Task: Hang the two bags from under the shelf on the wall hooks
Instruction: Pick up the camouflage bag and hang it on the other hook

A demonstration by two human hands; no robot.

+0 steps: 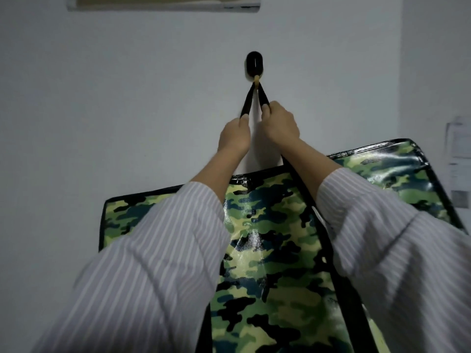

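A large glossy camouflage bag with black edging hangs flat against the pale wall. Its black strap runs up in a narrow V to a black oval wall hook and loops over the hook's tan peg. My left hand grips the left side of the strap just below the hook. My right hand grips the right side of the strap. Both forearms in striped white sleeves cover much of the bag. Only this one bag is in view.
A framed board is mounted high on the wall above the hook. Papers are stuck to the wall at the right edge, beside the bag's upper right corner.
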